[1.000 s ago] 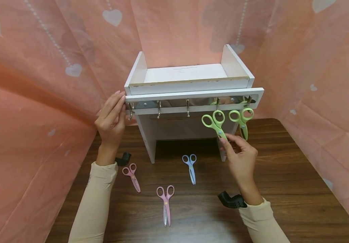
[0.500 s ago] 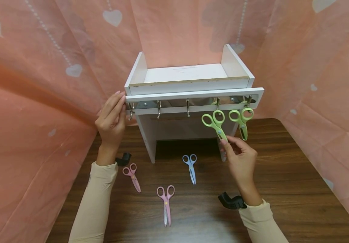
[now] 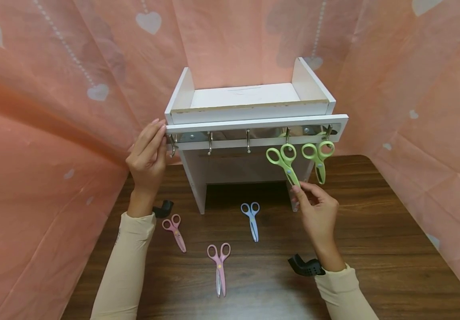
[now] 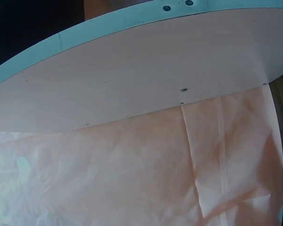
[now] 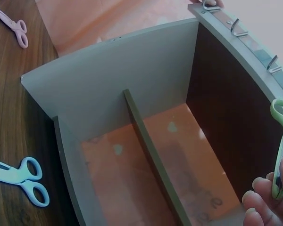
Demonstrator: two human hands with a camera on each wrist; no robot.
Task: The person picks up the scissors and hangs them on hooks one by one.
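Observation:
My right hand pinches the blade end of green scissors, handles up. One handle ring meets the second hook from the right; its exact seating is unclear. In the right wrist view, fingers hold these scissors. A second green pair hangs from the rightmost hook. At the left end of the white hook rail, my left hand rests its fairly straight fingers against the board. The leftmost hook and two others toward the middle carry nothing.
Blue scissors, pink scissors and mauve-pink scissors lie on the dark wooden table. The rail fronts a white shelf unit. A pink patterned curtain surrounds the table.
My right fingertips have slid slightly down the green scissors' blades. The scissors and my left hand stay almost where they were.

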